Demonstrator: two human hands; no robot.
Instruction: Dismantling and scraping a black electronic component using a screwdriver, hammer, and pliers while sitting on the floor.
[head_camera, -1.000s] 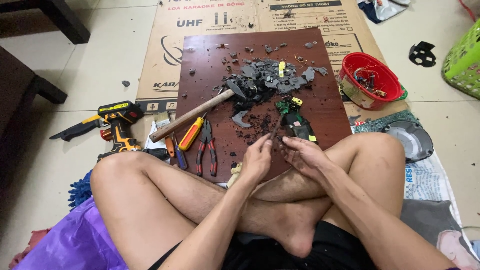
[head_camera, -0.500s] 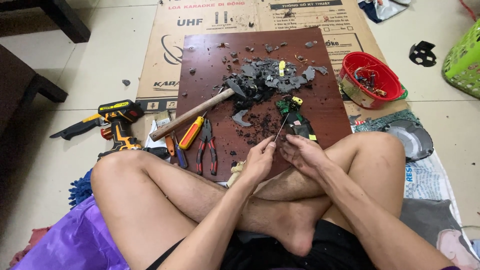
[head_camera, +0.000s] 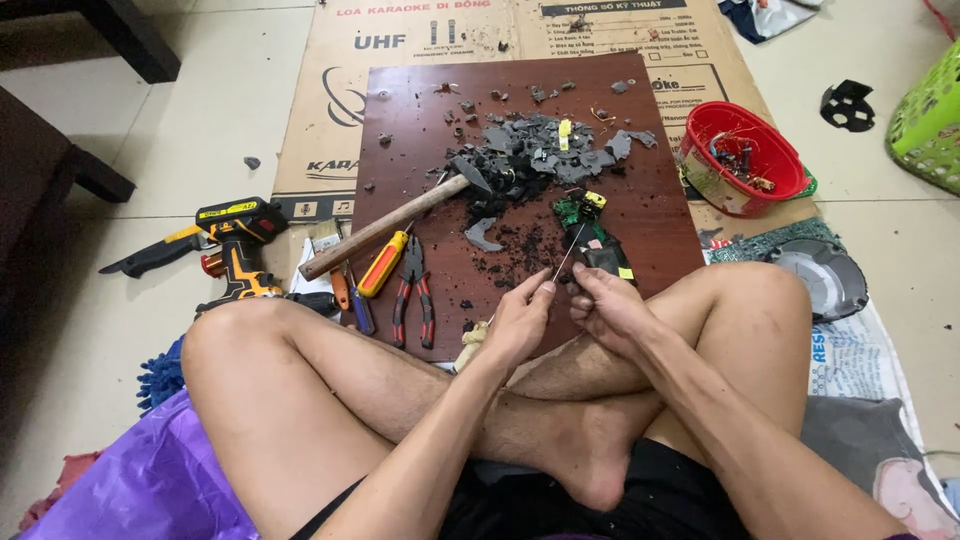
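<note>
Two hands meet over the brown board (head_camera: 640, 210): your left hand (head_camera: 520, 320) pinches a thin wire (head_camera: 566, 258) running to the green circuit board (head_camera: 580, 222), your right hand (head_camera: 610, 305) curled closed beside it.

At twelve o'clock, grey debris (head_camera: 540, 160) is blocking my left hand (head_camera: 520, 320); at nine, pliers (head_camera: 412, 285) and hammer (head_camera: 390, 225) are crowding it. At one o'clock, bare board (head_camera: 650, 215) is lying open.

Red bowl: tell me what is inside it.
The red bowl holds a small tangle of coloured wires and little parts. They are too small to identify, and the near wall hides part of the bottom.
</note>
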